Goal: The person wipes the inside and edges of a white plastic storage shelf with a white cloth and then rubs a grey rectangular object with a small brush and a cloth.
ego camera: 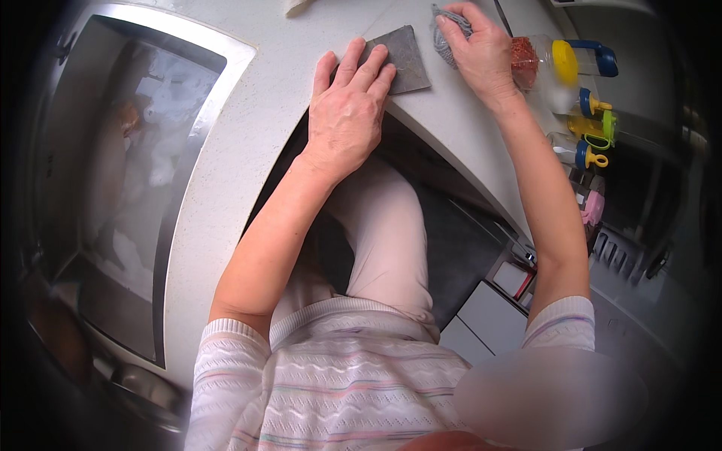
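Note:
My left hand (350, 104) lies palm down with its fingers spread over the near left part of a flat, dark grey square sheet (407, 59) at the counter's inner corner. Whether anything is under the palm is hidden. To the right of the sheet, my right hand (476, 53) grips a bunched grey knitted cloth (448, 35) between thumb and fingers, over the pale countertop (225, 152).
A steel sink (138, 186) with whitish suds or water is at left. Along the right stand a clear jar with a yellow lid (564, 62), small bottles with blue-and-yellow tops (592, 155) and a pink-lidded container (593, 207). A dark tool lies near my right hand.

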The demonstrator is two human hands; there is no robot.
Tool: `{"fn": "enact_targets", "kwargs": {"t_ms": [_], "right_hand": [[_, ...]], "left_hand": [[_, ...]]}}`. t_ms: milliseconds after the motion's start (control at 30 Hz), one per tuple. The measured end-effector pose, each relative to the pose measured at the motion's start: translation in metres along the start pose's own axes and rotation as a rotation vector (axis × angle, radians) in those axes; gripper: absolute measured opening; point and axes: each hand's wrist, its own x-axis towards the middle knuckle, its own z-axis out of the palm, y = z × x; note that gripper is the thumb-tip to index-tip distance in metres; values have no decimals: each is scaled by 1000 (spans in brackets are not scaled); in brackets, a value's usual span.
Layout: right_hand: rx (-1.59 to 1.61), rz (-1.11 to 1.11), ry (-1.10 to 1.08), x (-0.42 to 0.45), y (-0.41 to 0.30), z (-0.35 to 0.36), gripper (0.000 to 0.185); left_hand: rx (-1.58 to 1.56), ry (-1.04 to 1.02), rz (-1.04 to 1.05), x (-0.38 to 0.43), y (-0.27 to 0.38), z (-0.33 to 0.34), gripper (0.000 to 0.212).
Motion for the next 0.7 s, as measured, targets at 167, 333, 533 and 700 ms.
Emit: {"fn": "enact_targets", "kwargs": {"t_ms": [167, 333, 533, 700], "right_hand": [[-42, -320, -65, -32, 1, 15, 21], [-59, -410, -182, -50, 14, 12, 24], [-157, -366, -186, -41, 7, 19, 19], [-221, -280, -148, -34, 16, 24, 21]], "left_hand": [[-23, -20, -13, 3, 2, -2, 38], [-48, 1, -20, 2, 2, -1, 35], [-41, 9, -23, 2, 3, -2, 32], [-42, 0, -16, 3, 4, -2, 33]]}}
